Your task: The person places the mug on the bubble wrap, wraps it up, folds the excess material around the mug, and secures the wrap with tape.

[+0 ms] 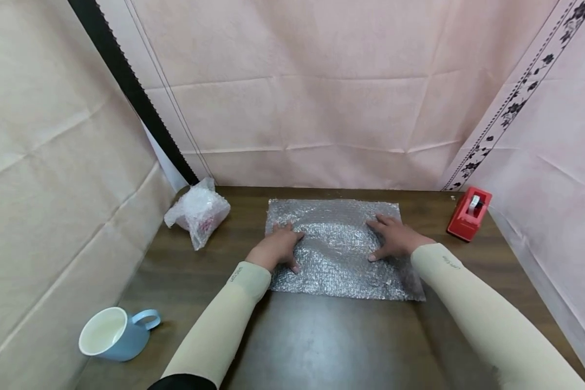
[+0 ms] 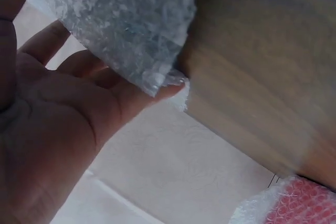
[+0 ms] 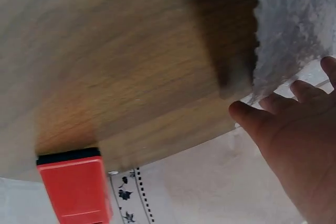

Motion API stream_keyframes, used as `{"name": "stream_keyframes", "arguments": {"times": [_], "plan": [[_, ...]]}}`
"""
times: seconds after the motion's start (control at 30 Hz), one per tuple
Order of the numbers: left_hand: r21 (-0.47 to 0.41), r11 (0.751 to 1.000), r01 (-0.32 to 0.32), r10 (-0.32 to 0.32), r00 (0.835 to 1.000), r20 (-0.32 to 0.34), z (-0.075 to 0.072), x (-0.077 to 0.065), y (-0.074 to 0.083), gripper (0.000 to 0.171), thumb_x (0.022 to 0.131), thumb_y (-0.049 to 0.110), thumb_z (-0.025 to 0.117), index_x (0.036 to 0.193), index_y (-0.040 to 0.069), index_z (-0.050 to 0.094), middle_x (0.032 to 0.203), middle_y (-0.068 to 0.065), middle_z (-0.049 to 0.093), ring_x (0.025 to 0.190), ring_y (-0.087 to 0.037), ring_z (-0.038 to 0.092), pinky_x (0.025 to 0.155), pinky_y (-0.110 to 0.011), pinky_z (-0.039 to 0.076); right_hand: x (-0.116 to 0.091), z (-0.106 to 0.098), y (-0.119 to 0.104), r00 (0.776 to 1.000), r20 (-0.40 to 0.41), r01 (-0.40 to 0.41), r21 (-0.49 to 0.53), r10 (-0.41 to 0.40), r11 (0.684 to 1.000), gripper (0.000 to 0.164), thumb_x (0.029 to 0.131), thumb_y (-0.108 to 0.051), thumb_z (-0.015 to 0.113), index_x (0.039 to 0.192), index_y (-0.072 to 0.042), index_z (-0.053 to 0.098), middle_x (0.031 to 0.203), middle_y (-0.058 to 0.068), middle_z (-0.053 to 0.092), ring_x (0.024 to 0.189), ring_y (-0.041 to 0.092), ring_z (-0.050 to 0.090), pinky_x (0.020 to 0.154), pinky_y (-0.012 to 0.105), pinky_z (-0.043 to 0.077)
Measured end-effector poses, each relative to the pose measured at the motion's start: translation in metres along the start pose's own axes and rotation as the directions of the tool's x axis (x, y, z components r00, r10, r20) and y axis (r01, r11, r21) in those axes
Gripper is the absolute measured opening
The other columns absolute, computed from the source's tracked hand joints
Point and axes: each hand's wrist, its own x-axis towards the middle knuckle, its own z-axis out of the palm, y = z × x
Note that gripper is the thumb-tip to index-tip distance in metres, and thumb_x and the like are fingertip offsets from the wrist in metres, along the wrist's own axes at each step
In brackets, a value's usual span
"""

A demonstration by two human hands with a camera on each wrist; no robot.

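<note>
A flat sheet of clear bubble wrap (image 1: pixel 335 271) lies on the brown table between my two hands. My left hand (image 1: pixel 277 247) rests on its left side, fingers spread. On the right side, my right hand (image 1: pixel 396 238) touches the sheet with its fingers extended and apart. The left wrist view shows the left palm beside the edge of the bubble wrap (image 2: pixel 126 24), fingers reaching along it. In the right wrist view, the fingers of my right hand (image 3: pixel 294 135) meet the other edge of the wrap (image 3: pixel 291 30).
A bubble-wrapped bundle (image 1: pixel 202 210) with something reddish inside sits at the back left. A light blue mug (image 1: pixel 122 341) stands at the front left. The red tape dispenser (image 1: pixel 469 214) is at the back right. Pale cloth (image 1: pixel 322 108) hangs around the table (image 1: pixel 331 341).
</note>
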Motion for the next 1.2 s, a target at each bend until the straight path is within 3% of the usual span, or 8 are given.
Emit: {"name": "stream_keyframes", "arguments": {"times": [0.2,0.4,0.63,0.73,0.97,1.03,1.2], "plan": [[0.003,0.999,0.043,-0.043,0.999,0.002,0.005,0.009,-0.004,0.121,0.080,0.037,0.106,0.179,0.022,0.038,0.190,-0.026,0.002,0.172,-0.065,0.001,0.134,-0.082,0.027,0.015,-0.001,0.003,0.998,0.053,-0.028,-0.002,0.028,1.000,0.118,0.092,-0.059,0.091,0.180,-0.010,0.029,0.188,0.032,0.009,0.172,0.064,0.007,0.132,0.089,0.012],[-0.045,0.999,0.004,-0.004,1.000,-0.008,-0.013,0.005,-0.008,0.120,0.081,0.033,0.106,0.179,0.019,0.038,0.191,-0.025,0.003,0.174,-0.061,-0.003,0.140,-0.077,0.017,0.038,0.003,0.014,0.993,0.099,-0.064,0.012,0.063,0.998,0.121,0.096,-0.067,0.083,0.183,-0.011,0.019,0.190,0.029,-0.002,0.174,0.061,-0.003,0.136,0.085,0.004],[-0.070,0.997,-0.015,0.014,1.000,-0.016,-0.017,0.021,-0.024,0.119,0.082,0.030,0.105,0.179,0.018,0.036,0.192,-0.021,0.005,0.177,-0.054,-0.004,0.143,-0.072,0.014,0.037,-0.009,-0.003,0.989,0.114,-0.097,0.010,0.095,0.995,0.112,0.104,-0.052,0.082,0.181,0.000,0.018,0.188,0.034,-0.004,0.171,0.066,-0.005,0.138,0.081,0.010],[-0.057,0.998,-0.017,0.016,1.000,-0.019,-0.020,0.028,-0.029,0.120,0.083,0.031,0.104,0.180,0.020,0.034,0.192,-0.019,0.003,0.177,-0.054,-0.005,0.143,-0.071,0.014,0.034,-0.016,-0.014,0.988,0.111,-0.109,-0.004,0.109,0.994,0.107,0.108,-0.048,0.078,0.181,0.000,0.016,0.188,0.034,-0.003,0.172,0.065,-0.004,0.138,0.080,0.014],[-0.056,0.998,-0.019,0.019,1.000,0.000,-0.026,0.035,-0.032,0.122,0.083,0.030,0.105,0.181,0.019,0.033,0.192,-0.021,0.002,0.176,-0.057,-0.006,0.141,-0.076,0.011,0.045,-0.018,-0.014,0.985,0.113,-0.135,0.004,0.134,0.991,0.106,0.108,-0.045,0.079,0.181,-0.001,0.016,0.188,0.033,-0.006,0.172,0.064,-0.005,0.138,0.080,0.015],[-0.063,0.998,-0.005,0.005,1.000,0.006,-0.025,0.039,-0.033,0.123,0.081,0.029,0.105,0.181,0.020,0.033,0.192,-0.020,0.000,0.176,-0.057,-0.007,0.141,-0.077,0.009,0.046,-0.018,-0.014,0.988,0.090,-0.124,-0.022,0.125,0.992,0.106,0.106,-0.045,0.081,0.180,0.001,0.020,0.188,0.035,-0.001,0.172,0.065,-0.001,0.138,0.080,0.017],[-0.046,0.999,0.020,-0.020,1.000,0.014,-0.008,0.079,-0.057,0.135,0.072,0.041,0.109,0.182,0.027,0.031,0.193,-0.015,-0.002,0.177,-0.054,-0.010,0.142,-0.075,0.007,0.047,-0.021,-0.012,0.999,-0.028,-0.040,-0.097,0.037,0.995,0.104,0.095,-0.048,0.093,0.172,0.000,0.043,0.182,0.038,0.026,0.167,0.066,0.026,0.133,0.078,0.032]]}}
